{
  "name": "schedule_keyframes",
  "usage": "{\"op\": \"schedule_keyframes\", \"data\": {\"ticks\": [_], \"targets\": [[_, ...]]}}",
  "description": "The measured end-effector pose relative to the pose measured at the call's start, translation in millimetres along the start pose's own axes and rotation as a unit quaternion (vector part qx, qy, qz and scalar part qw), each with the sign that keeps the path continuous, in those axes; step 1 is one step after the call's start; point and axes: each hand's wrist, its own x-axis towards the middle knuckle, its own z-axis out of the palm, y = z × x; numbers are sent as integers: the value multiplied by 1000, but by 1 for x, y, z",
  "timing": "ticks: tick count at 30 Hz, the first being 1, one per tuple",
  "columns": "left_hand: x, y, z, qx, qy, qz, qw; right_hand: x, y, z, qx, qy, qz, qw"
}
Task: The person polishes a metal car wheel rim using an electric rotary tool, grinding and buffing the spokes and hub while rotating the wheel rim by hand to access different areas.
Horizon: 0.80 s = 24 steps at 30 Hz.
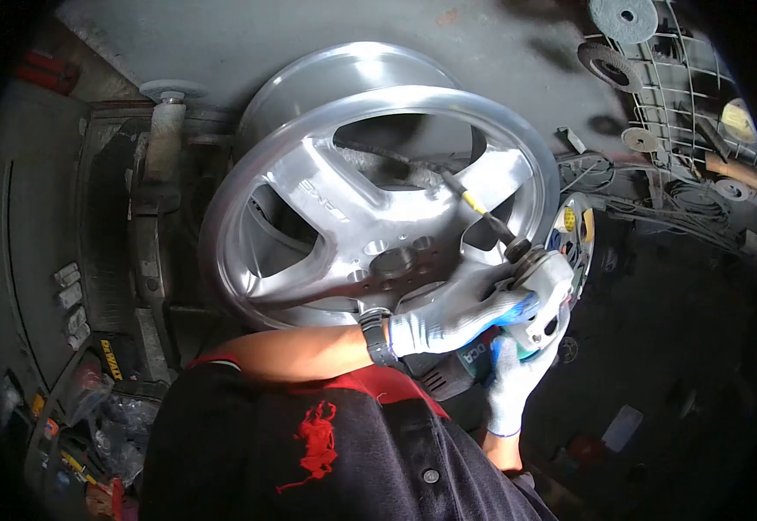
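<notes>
Both gloved hands, left (465,323) and right (522,373), are closed around a power tool (457,369) marked "DCA", its yellow-banded shaft (476,203) reaching over the spokes of a silver wheel (393,263). Lettering on one spoke is too unclear to read. At lower left, a yellow-on-black label (111,358) reads "DEWALT".

1 whl (352,200), 1 pwr tool (470,362), 2 gloved hands (461,326) (517,382), 1 wristwatch (377,339), 1 shirt btn (431,476)

Tool tip (452,182) blurred; black shirt (240,434) cut off below
</notes>
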Motion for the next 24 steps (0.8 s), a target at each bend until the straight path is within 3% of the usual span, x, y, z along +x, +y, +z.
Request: {"op": "schedule_keyframes", "data": {"ticks": [3, 6, 10, 13, 16, 19, 24], "targets": [[-14, -4, 0, -12, 31, 2, 999, -7, -2, 7, 18, -14, 20, 1000], [-21, -12, -5, 115, 78, 7, 990, -15, 13, 5, 10, -16, 8, 1000], [-22, 4, 3, 83, 92, -7, 992, -7, 2, 5, 19, -42, 55, 997], [-8, 6, 2, 66, 81, -14, 994, 2, -11, 8, 65, -24, 71, 995], [15, 20, 6, -29, -12, 30, 999, 15, -18, 3, -4, 16, 3, 1000], [33, 37, 7, -92, -72, 21, 993, 26, -35, 14, 46, 56, 3, 997], [30, 27, 1, -65, -54, 30, 996, 23, -18, 8, -31, 48, -44, 997]]}}
